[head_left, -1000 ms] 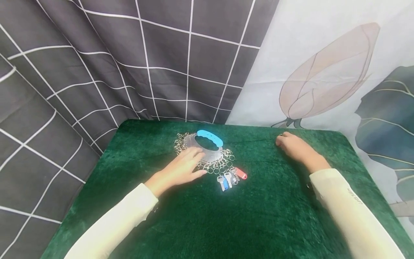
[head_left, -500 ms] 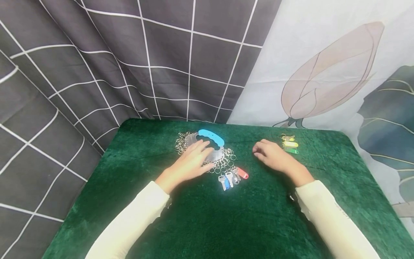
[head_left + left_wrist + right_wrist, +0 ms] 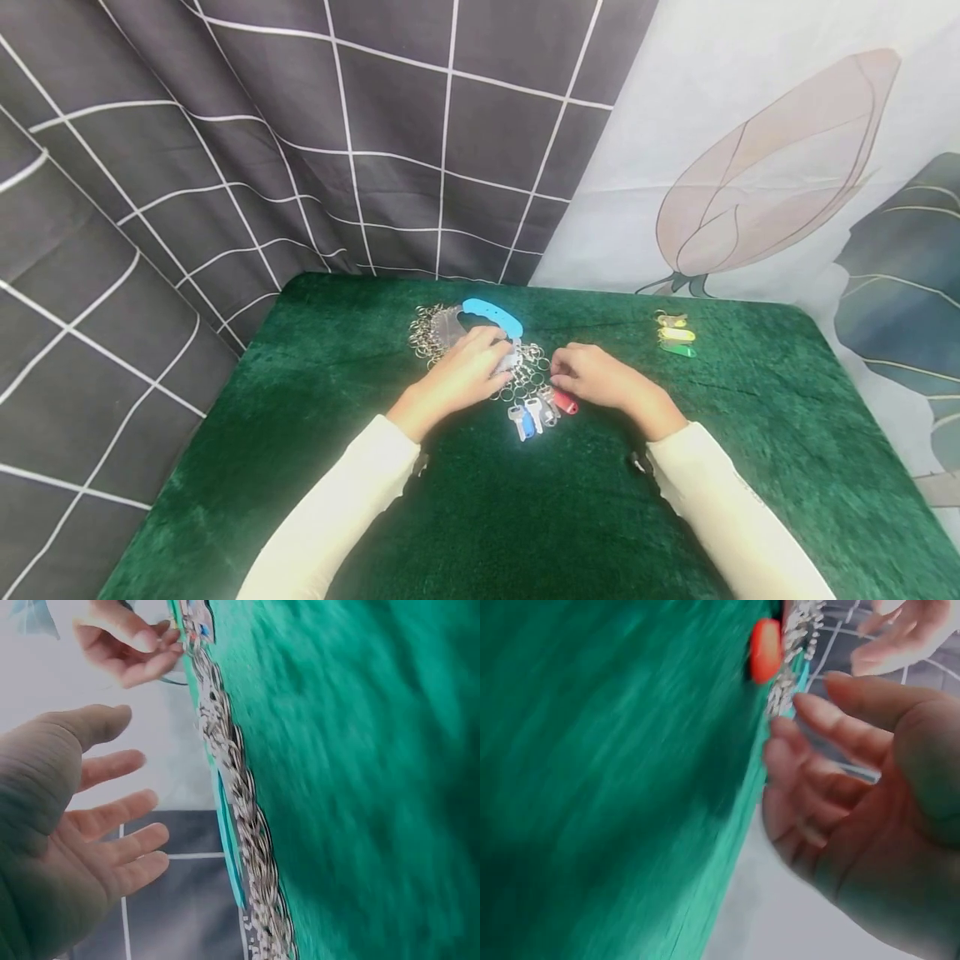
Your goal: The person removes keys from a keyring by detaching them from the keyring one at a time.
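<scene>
1. Left hand (image 3: 468,367): fingers spread, nothing gripped; over the translucent plate (image 3: 448,326) with blue handle (image 3: 492,317). Risk: plate slides, if the palm brushes it without steadying it.
2. Right hand (image 3: 600,379): fingers loosely bent, no object seen in them; near the red tag (image 3: 566,403). Risk: wrong item caught, as the fingertips face a crowded cluster.
3. Metal rings (image 3: 423,335): around the plate's edge, overlapping. Risk: tangling, if 1 is pulled at an angle.
4. Keys (image 3: 533,408), blue tag (image 3: 528,425) among them: bunched on green cloth (image 3: 480,517). Risk: lifting 1 drags its neighbours.
5. Yellow tag (image 3: 677,334), green tag (image 3: 679,350): well apart, rightward. Risk: apparently slight; a stray sweep scatters them.
</scene>
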Demonstrator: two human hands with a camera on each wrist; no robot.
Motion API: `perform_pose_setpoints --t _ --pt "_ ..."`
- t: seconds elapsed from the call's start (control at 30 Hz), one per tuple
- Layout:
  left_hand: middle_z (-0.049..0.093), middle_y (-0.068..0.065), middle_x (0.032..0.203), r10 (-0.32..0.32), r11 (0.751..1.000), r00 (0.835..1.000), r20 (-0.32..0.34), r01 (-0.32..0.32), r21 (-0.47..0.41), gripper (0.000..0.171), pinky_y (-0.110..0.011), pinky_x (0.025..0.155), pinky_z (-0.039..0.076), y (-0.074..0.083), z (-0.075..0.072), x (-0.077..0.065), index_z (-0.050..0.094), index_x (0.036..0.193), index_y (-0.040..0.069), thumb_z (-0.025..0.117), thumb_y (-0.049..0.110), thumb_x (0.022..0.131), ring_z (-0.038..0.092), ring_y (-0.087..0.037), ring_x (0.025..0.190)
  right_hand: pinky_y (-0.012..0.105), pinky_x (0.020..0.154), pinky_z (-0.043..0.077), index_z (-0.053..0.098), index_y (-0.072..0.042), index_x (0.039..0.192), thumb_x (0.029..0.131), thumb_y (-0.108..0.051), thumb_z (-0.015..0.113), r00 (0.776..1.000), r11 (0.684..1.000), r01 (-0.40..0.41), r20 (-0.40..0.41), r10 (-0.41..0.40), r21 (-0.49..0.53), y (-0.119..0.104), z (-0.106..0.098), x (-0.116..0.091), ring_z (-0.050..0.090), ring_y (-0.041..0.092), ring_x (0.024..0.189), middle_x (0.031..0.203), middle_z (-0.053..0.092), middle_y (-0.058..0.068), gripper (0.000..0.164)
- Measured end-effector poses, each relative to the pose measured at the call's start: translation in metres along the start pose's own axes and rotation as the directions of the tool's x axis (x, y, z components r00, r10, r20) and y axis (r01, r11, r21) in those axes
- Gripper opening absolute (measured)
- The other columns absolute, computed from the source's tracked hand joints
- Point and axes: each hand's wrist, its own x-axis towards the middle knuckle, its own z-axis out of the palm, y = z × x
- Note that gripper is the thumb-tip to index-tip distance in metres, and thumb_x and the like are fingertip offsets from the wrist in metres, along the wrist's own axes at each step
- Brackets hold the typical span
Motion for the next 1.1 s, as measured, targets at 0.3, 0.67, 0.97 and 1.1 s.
perform_pose_setpoints --t 0.3,0.67,0.97,1.1 --pt "0.058 -0.007 0.121 -0.019 1.0 0.999 0.045 0.018 0.023 0.027 -0.041 0.098 0.048 0.013 0.01 0.016 0.068 0.112 0.012 0.07 0.024 0.087 0.052 -0.025 0.113 0.032 0.055 0.047 0.061 -0.013 0.083 0.086 -0.036 0.07 0.975 0.978 -0.187 0.102 0.196 -0.089 -0.022 0.005 0.01 0.053 0.017 0.066 0.079 0.055 0.005 0.025" --pt "0.057 -0.005 0.114 -0.098 0.992 0.99 0.101 0.105 -0.069 0.022 -0.041 0.098 0.047 0.023 0.016 0.024 0.07 0.107 0.012 0.07 0.017 0.086 0.051 -0.023 0.11 0.031 0.054 0.048 0.062 -0.015 0.076 0.086 -0.022 0.069 0.974 0.974 -0.187 0.104 0.2 -0.127 -0.025 0.007 0.016 0.055 0.015 0.062 0.079 0.055 0.004 0.014" --pt "0.056 -0.004 0.117 -0.151 0.984 0.98 0.131 0.162 -0.079 0.023 -0.041 0.097 0.048 0.026 0.023 0.03 0.07 0.108 0.014 0.071 0.019 0.085 0.049 -0.024 0.111 0.031 0.052 0.047 0.063 -0.014 0.077 0.086 -0.026 0.07 0.972 0.972 -0.202 0.092 0.214 -0.121 -0.028 0.009 0.018 0.054 0.015 0.06 0.076 0.056 0.004 0.016" --pt "0.057 -0.004 0.114 -0.143 0.985 0.983 0.118 0.153 -0.075 0.024 -0.039 0.096 0.048 0.027 0.026 0.032 0.07 0.107 0.013 0.071 0.019 0.084 0.05 -0.024 0.11 0.031 0.052 0.048 0.062 -0.014 0.073 0.085 -0.016 0.067 0.968 0.971 -0.22 0.098 0.23 -0.096 -0.027 0.008 0.017 0.056 0.014 0.055 0.073 0.057 0.004 0.014"
